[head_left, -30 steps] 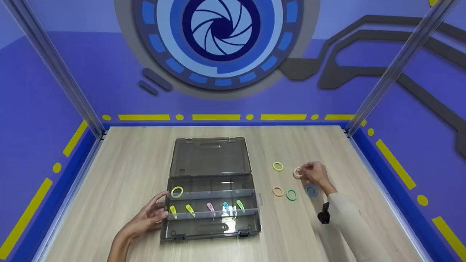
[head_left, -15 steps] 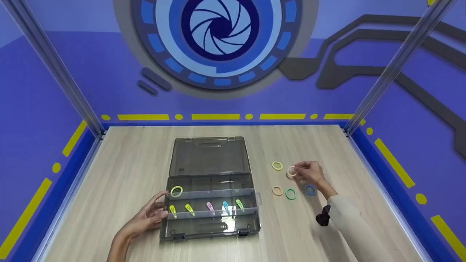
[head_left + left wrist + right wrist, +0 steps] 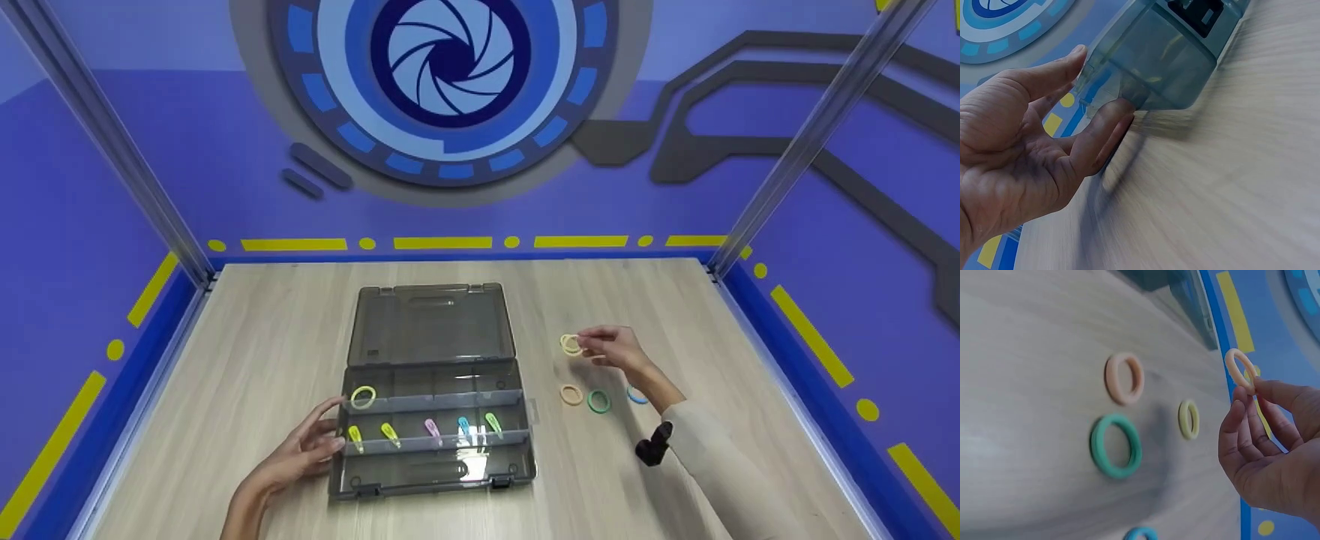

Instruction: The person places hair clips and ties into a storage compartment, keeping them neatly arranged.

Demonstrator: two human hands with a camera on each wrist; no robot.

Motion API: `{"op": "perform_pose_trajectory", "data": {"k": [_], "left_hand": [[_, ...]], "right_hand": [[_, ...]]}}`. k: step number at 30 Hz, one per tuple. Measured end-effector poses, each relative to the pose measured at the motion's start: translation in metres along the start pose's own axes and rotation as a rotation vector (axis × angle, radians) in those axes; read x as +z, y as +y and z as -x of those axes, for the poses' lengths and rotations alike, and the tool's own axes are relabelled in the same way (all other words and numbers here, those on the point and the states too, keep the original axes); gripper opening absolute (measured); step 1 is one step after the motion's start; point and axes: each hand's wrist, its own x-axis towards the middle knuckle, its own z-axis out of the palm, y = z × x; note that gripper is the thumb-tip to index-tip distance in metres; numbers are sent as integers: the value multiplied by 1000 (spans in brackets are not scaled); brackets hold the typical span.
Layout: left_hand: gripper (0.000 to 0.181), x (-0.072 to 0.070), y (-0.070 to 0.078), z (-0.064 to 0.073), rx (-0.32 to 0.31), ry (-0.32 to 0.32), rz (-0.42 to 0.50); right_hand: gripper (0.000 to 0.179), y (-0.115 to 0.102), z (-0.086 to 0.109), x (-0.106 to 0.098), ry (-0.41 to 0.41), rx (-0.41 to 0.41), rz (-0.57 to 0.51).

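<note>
My right hand (image 3: 613, 349) pinches a pale peach hair tie (image 3: 1230, 370) between thumb and fingertips, raised above the table. In the head view it overlaps a yellow hair tie (image 3: 1182, 419) lying on the table. Nearer me lie a peach hair tie (image 3: 1111, 379), a green one (image 3: 1098, 447) and a blue one (image 3: 1143, 532). My left hand (image 3: 296, 454) rests its fingertips and thumb against the left side of a smoky clear organizer box (image 3: 405, 478). Another yellow hair tie (image 3: 352, 398) sits in the box's back row, at the left.
The box's lid (image 3: 435, 326) is folded back flat behind it. Snap hair clips stand along the middle row: two yellow, a pink one (image 3: 432, 429), a blue one (image 3: 463, 427) and a green one (image 3: 493, 424). Blue printed walls (image 3: 480, 217) border the wooden table (image 3: 277, 315).
My right hand has moved left with the pale peach hair tie, from near the blue hair tie to over the yellow one. The left hand has stayed at the box.
</note>
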Motion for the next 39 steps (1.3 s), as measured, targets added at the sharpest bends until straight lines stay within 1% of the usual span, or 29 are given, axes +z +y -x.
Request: {"op": "perform_pose_trajectory", "data": {"k": [2, 8, 14, 17, 24, 28, 32, 36, 39], "left_hand": [[80, 0, -1, 0, -1, -2, 0], [79, -1, -2, -1, -41, 22, 11], [78, -3, -1, -1, -22, 11, 7], [77, -3, -1, -1, -13, 1, 4], [78, -2, -1, -3, -20, 7, 13], [77, -4, 0, -3, -10, 1, 9], [77, -5, 0, -3, -10, 0, 15], [77, -4, 0, -2, -18, 8, 24], [78, -2, -1, -2, -17, 2, 31]], "right_hand": [[38, -5, 0, 7, -32, -6, -18], [36, -18, -2, 29, -91, -18, -51], [35, -26, -5, 56, -126, -27, -53], [33, -29, -5, 70, -157, -40, -63], [29, -35, -5, 102, -215, -43, -93], [28, -38, -5, 118, -278, -49, -113], [29, -40, -5, 132, -331, -77, -116], [30, -40, -5, 146, -353, -96, -130], [29, -39, -4, 156, -355, -81, -166]]}}
